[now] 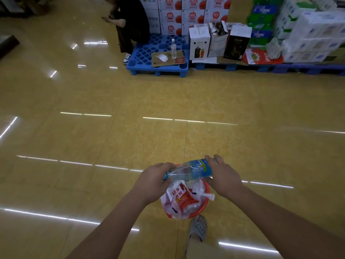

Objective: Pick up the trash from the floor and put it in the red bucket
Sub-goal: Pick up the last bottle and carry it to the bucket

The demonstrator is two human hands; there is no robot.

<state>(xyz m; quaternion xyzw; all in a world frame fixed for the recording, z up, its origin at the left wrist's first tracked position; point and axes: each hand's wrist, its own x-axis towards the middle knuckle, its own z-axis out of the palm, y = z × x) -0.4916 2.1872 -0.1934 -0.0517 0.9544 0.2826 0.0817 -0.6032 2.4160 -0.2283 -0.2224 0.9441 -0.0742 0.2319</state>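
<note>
A clear plastic bottle (188, 170) with a blue label is held level in the air between both hands, directly above the far rim of the red bucket (205, 202). The left hand (155, 176) has its fingers curled round the neck and cap end. The right hand (223, 176) wraps its fingers round the labelled base end, so both hands grip the same bottle.

Holding it at both ends and sideways looks like a way to squeeze or twist it flat so that it takes less room. That would make sense, because the bucket is already well filled: crumpled clear plastic and a red-and-white wrapper (182, 198) rise to its rim and spill over the near edge. The bucket stands on the yellow tiled floor (130, 128), just ahead of the person's foot in a grey sandal (198, 228), close enough to drop things straight in.

The step in hand seems to be the drop itself: with the bottle already over the opening, loosening both grips should do it, though it may roll off the heaped plastic.

At the far edge of the floor a blue pallet (141, 58) carries a sheet of cardboard (168, 59) and an upright bottle (173, 48). Another person (130, 25) sits there.
</note>
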